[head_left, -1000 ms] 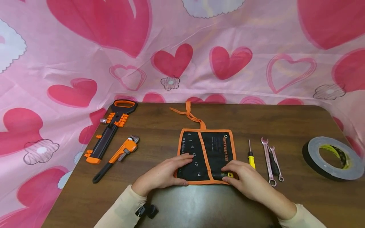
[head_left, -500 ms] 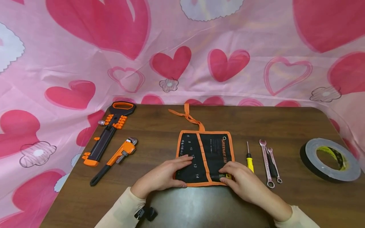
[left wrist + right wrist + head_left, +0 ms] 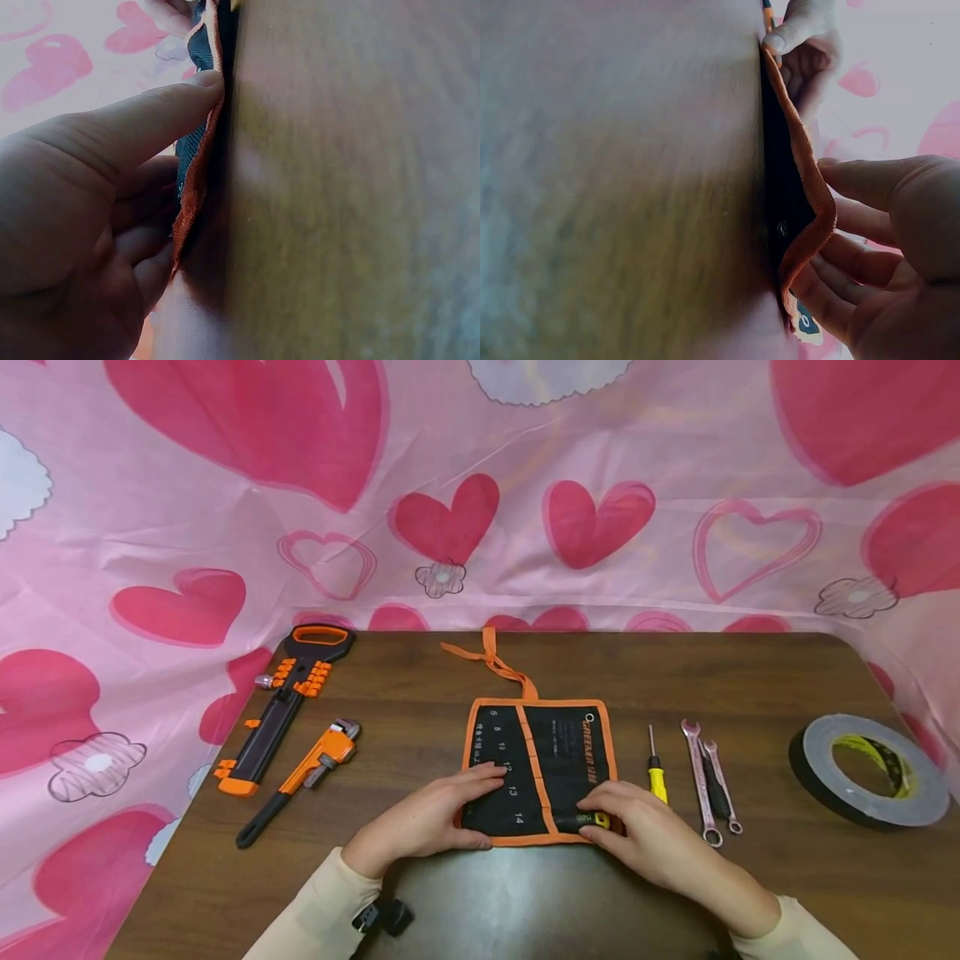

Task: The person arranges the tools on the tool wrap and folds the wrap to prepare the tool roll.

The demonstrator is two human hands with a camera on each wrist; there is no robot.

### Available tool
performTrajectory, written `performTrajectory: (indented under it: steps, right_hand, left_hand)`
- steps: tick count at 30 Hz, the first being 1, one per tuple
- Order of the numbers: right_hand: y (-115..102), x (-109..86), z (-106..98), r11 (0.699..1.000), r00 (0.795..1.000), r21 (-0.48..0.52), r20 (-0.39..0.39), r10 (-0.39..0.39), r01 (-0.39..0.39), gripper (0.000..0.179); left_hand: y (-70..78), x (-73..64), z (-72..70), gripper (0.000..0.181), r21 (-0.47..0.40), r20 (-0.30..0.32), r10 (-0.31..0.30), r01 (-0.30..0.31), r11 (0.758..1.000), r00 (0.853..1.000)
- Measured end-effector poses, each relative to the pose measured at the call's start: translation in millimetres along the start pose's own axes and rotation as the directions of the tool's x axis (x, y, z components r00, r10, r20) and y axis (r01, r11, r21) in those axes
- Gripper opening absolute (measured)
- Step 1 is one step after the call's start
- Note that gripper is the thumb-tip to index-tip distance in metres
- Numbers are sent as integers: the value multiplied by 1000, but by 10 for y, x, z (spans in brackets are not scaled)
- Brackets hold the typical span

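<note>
A black fabric tool roll [image 3: 566, 747] with orange edging and printed sizes lies on the table in the head view, orange ties pointing away. My left hand [image 3: 427, 814] rests on its left part, fingers extended over the numbers. In the left wrist view, its thumb [image 3: 161, 112] touches the orange edge. My right hand [image 3: 645, 835] lies on the near right corner, beside a small yellow label [image 3: 602, 819]. The right wrist view shows the roll's near edge [image 3: 810, 180] bowed up off the table, the right fingers [image 3: 855, 255] and thumb touching it.
Left of the roll lie an orange pipe wrench [image 3: 315, 772] and a black-and-orange socket holder [image 3: 281, 718]. To the right are a yellow screwdriver [image 3: 657, 777], two combination wrenches [image 3: 705, 789] with a dark-handled tool [image 3: 717, 797] between them, and a tape roll [image 3: 817, 768]. A heart-patterned cloth [image 3: 600, 443] hangs behind.
</note>
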State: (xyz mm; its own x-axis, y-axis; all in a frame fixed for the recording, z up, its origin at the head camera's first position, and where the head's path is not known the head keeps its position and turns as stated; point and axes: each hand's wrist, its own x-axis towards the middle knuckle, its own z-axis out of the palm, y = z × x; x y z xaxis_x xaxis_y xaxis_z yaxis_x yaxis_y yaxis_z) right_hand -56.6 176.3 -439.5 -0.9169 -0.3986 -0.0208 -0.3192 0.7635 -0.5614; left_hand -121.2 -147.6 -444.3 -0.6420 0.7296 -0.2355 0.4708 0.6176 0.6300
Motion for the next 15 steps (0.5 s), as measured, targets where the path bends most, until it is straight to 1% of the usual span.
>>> performTrajectory:
  steps: [3,10,15]
  right_hand:
    - [5,-19,-7,1000,1000,-10,-3,9,-9,24]
    - [34,-30,4,998,997,-14,-49,-57,57,20]
    - [38,-15,7,997,996,-1,-59,-73,73,17]
  left_hand:
    - [-5,6,-2,78,-2,3,-6,6,1000,1000]
    - [-7,-3,-11,79,10,2,3,-3,1000,1000]
    - [-1,4,-14,78,10,3,3,-3,1000,1000]
